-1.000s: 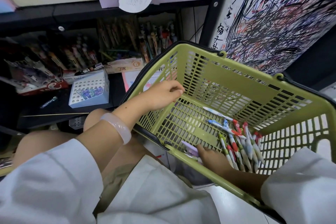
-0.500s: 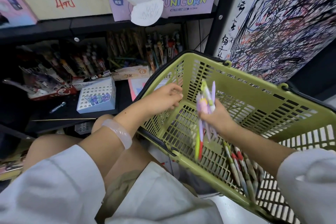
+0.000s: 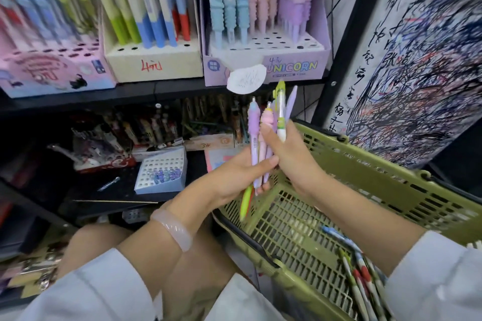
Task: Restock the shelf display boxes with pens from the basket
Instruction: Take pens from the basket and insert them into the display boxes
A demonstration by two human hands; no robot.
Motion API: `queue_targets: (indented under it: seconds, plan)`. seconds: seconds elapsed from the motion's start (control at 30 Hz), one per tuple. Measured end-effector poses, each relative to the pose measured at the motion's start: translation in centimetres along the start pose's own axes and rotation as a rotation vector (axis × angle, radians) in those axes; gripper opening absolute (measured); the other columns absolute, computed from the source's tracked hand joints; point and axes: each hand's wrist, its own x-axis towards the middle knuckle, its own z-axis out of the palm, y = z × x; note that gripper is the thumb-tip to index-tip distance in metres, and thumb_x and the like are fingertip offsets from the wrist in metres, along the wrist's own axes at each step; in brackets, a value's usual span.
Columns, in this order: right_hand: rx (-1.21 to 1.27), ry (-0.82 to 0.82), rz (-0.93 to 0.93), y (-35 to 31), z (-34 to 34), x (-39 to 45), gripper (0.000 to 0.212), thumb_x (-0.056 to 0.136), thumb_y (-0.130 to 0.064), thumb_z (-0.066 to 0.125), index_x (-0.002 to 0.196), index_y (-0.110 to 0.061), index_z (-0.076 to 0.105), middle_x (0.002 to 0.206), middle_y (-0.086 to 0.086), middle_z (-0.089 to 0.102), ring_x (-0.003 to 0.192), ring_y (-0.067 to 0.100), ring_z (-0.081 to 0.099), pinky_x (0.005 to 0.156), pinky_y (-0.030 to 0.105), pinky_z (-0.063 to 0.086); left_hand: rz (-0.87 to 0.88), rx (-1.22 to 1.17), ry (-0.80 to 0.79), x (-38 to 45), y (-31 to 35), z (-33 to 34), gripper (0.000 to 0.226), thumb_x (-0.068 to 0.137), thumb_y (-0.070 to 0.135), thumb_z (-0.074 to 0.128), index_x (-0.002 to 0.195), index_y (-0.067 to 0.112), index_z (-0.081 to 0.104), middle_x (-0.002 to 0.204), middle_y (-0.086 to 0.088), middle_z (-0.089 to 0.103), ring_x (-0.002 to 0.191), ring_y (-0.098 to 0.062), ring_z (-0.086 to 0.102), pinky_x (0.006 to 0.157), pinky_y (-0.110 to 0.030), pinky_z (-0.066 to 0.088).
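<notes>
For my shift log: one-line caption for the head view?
Both hands, left and right, hold a pen bunch above the green basket.

1. At frame centre we hold a bunch of pens (image 3: 263,138) in lilac, pink and lime green with clear barrels.
2. Our basket (image 3: 378,185) at lower right is olive green with a black rim.
3. The UNICORN box (image 3: 268,65) at upper centre is lilac, with its lettering multicoloured; its pens are pale blue, pink and purple.
4. The cream box (image 3: 154,62) to its left bears red marks, with green, blue and red pens.
5. The panel (image 3: 422,60) at upper right is white, scribbled black, red and blue.
6. Our bracelet (image 3: 173,229) is translucent pink, and our sleeves (image 3: 438,281) white.
</notes>
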Motion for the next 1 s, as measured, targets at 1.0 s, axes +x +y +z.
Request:
queue_targets:
  seconds: [1.0]
  plan:
    - [-0.16,-0.089,-0.425,-14.7,18.8,9.4,0.016,0.097,-0.021,0.048,0.1,-0.007,0.056,0.076,0.003,0.059,0.064,0.01,0.057,0.062,0.021,0.052,0.278,0.22,0.899,-11.6,7.9,-17.6,0.023,0.093,0.03,0.054,0.076,0.016,0.062,0.042,0.005,0.049,0.04,-0.009,0.043,0.046,-0.024,0.035]
